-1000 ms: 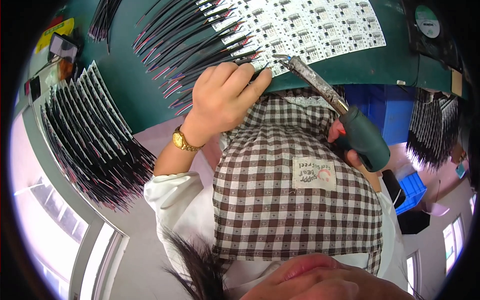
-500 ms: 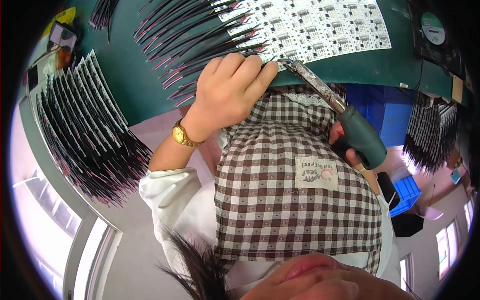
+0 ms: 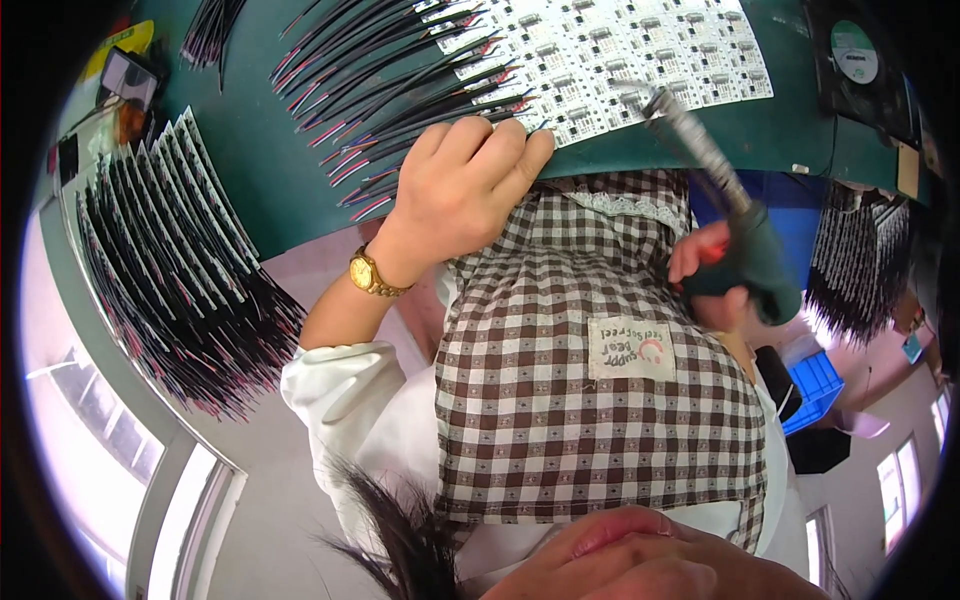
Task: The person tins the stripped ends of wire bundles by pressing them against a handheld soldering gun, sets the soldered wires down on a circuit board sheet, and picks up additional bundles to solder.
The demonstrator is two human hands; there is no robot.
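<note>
My left hand [image 3: 462,180] rests at the near left corner of a white circuit board panel [image 3: 640,60]. Its fingers are curled closed on a black cable, mostly hidden, whose thin blue wire end shows at the fingertips. Several black cables [image 3: 380,85] with bared coloured ends fan out leftward from the panel's left edge. To the right, my right hand [image 3: 708,275] is wrapped round the dark green handle of a soldering gun [image 3: 705,150] with a red trigger. The gun is smeared by motion; its tip is over the panel's near edge, apart from my left hand.
A green table [image 3: 300,190] lies under the work. At left hangs a thick stack of wired board strips [image 3: 180,270]; more wired strips [image 3: 860,260] hang at right. A solder spool [image 3: 855,55] stands at far right, and a blue crate [image 3: 815,390] sits lower right.
My right hand has swung the soldering gun to the right, its tip moving off from my left fingertips. My left hand stays nearly in place, still closed.
</note>
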